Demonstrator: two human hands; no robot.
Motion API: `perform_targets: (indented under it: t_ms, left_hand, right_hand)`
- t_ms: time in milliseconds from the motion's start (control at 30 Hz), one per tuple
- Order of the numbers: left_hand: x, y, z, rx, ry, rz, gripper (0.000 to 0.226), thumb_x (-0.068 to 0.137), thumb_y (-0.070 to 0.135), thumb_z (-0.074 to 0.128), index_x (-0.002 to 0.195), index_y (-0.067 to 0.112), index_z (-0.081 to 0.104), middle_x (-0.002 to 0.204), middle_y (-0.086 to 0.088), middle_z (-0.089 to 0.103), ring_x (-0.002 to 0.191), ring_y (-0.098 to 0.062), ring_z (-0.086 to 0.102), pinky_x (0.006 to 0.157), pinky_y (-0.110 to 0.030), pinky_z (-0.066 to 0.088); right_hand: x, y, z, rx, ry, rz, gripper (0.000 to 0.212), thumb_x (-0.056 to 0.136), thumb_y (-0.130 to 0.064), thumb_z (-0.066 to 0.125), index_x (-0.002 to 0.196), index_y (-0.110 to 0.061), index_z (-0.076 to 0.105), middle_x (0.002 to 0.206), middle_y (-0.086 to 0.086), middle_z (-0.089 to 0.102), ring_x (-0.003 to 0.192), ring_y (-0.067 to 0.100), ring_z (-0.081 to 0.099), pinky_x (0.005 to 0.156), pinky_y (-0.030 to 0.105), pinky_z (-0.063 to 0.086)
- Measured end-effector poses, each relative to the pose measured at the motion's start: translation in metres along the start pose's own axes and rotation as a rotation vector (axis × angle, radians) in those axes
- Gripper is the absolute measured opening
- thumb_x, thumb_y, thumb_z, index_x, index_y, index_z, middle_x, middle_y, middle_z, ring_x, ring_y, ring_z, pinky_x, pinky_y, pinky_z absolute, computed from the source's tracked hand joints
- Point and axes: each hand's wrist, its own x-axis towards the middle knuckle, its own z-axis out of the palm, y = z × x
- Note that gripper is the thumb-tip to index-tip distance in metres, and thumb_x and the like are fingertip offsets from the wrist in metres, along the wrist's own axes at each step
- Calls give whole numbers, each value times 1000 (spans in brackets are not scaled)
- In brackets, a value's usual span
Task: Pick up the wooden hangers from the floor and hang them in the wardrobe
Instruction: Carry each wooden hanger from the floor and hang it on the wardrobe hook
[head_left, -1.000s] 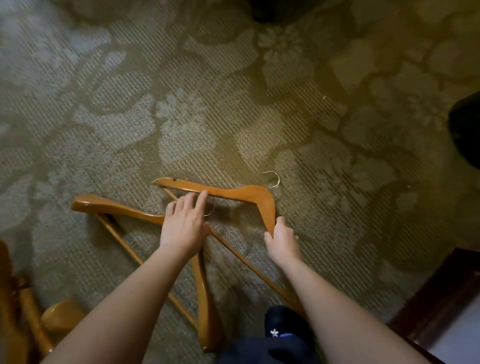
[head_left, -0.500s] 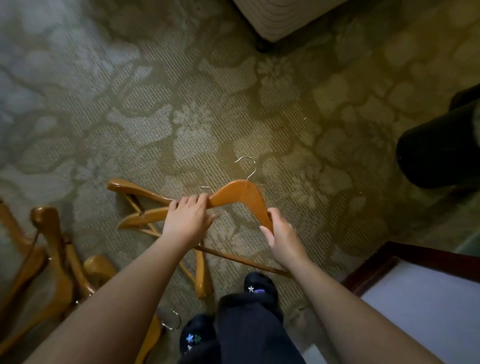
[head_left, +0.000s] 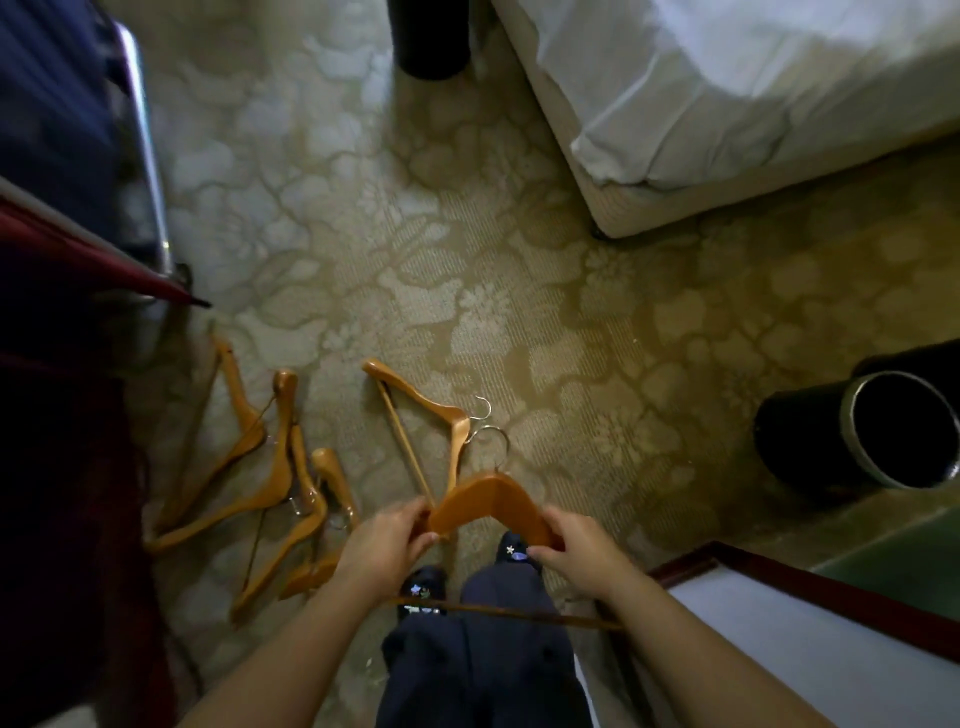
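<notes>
Curved wooden hanger (head_left: 491, 503), floral carpet (head_left: 467, 249)

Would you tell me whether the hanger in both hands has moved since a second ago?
Yes: the held hanger has risen off the carpet, away from the floor hanger it overlapped.

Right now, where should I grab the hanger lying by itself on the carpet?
Probably from above, at the thick wooden bend beside its hook. The lone hanger lies flat on the carpet, and the open triangle inside lets fingers curl under.
</notes>
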Motion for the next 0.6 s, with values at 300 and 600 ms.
perform_targets:
  t_ms: [300, 600]
  left_hand:
    - [-155, -1, -71, -108, 53, 5, 31, 92, 35, 52, 122, 31, 47, 121, 5, 52, 109, -13, 53, 90, -31, 48]
    - [-256, -15, -73, -293, 159, 7, 25, 91, 28, 53, 115, 33, 49, 111, 9, 50, 98, -7, 50, 88, -28, 45]
  right_hand:
    - [-120, -99, -6, -152, -111, -67, 35, 87, -25, 63, 121, -19, 54, 110, 1, 64, 101, 16, 61, 91, 35, 50]
    - [-194, -150, -4, -263, -193, -200, 24, 89, -22, 60, 113, -23, 57, 103, -5, 64, 97, 9, 60, 93, 32, 48]
